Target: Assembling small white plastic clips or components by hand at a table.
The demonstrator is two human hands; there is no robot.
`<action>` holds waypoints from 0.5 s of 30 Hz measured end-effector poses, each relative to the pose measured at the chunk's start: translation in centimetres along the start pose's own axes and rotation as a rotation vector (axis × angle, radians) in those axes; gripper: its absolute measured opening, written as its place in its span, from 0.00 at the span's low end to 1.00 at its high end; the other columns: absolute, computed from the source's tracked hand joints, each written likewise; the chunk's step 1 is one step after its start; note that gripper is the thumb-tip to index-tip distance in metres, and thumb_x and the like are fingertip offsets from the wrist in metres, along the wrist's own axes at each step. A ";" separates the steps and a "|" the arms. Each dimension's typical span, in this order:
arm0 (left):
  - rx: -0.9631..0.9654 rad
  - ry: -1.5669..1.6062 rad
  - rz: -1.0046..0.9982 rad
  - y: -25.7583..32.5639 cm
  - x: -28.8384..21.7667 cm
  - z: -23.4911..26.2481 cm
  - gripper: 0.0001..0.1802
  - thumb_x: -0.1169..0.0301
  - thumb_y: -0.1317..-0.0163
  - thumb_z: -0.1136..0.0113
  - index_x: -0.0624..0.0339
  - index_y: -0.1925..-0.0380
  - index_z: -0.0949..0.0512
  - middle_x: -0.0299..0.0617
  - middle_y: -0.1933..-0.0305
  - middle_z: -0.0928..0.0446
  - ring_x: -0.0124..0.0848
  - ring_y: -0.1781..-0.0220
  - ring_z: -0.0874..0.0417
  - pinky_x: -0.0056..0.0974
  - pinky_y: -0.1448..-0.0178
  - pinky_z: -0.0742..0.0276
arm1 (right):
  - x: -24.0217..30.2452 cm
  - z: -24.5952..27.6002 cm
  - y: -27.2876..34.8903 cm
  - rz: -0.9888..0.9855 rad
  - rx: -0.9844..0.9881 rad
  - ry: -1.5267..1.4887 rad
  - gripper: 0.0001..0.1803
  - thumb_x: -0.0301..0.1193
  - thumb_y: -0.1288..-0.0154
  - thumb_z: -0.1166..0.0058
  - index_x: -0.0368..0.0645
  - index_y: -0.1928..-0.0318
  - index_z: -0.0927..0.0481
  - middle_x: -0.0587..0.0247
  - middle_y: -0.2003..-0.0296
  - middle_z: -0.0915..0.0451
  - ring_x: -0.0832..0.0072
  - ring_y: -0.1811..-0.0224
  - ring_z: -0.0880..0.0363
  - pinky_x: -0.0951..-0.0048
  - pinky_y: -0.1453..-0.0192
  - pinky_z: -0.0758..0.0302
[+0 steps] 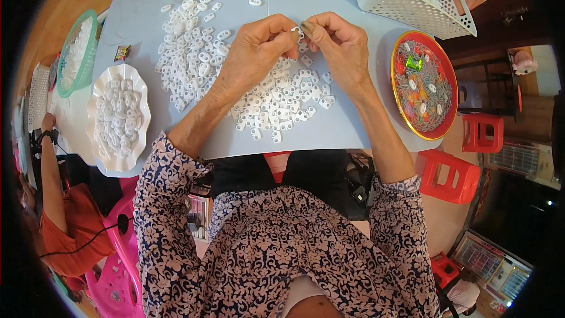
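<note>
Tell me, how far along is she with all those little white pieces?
A white scalloped dish already holds a batch. Left hand and right hand pinch one small white piece between them. A big loose pile on the table still waits.

A small white plastic piece (296,30), oval and ring-like, is pinched between the fingertips of the left hand (259,47) and the right hand (338,44), held just above the near edge of the heap of white pieces (265,94) on the grey tabletop.
</note>
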State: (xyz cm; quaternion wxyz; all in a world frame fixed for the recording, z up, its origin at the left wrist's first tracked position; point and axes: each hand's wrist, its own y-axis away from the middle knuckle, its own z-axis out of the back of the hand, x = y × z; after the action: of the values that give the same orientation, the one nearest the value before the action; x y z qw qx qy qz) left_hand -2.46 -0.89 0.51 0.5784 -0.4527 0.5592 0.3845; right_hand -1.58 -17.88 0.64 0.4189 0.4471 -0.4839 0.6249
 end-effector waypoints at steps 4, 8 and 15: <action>-0.012 0.045 -0.060 0.0 0.3 -0.3 0.07 0.73 0.37 0.49 0.65 0.69 0.23 0.34 0.76 0.23 0.20 0.70 0.26 0.26 0.62 0.29 | 0.1 -0.4 0.1 0.050 -0.037 -0.018 0.07 0.27 0.35 0.46 0.35 0.68 0.21 0.72 0.78 0.22 0.88 0.76 0.30 0.84 0.72 0.32; -0.034 0.060 -0.085 0.0 0.2 -0.4 0.08 0.73 0.37 0.50 0.65 0.68 0.22 0.34 0.76 0.23 0.20 0.70 0.26 0.27 0.62 0.30 | 0.2 -0.9 0.3 0.074 -0.085 -0.009 0.07 0.27 0.35 0.45 0.35 0.67 0.20 0.72 0.78 0.22 0.89 0.76 0.31 0.85 0.73 0.33; -0.007 -0.038 -0.040 0.1 -0.3 0.2 0.09 0.73 0.36 0.52 0.65 0.65 0.22 0.36 0.75 0.22 0.20 0.70 0.25 0.28 0.63 0.29 | -0.2 -0.8 0.2 -0.004 -0.026 -0.156 0.05 0.26 0.37 0.43 0.35 0.65 0.20 0.70 0.74 0.21 0.89 0.75 0.30 0.87 0.72 0.33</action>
State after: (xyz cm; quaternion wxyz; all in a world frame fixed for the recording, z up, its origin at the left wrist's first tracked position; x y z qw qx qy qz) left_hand -2.54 -0.69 0.77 0.5949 -0.4586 0.5375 0.3833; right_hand -1.83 -17.17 0.29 0.3868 0.4898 -0.5225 0.5809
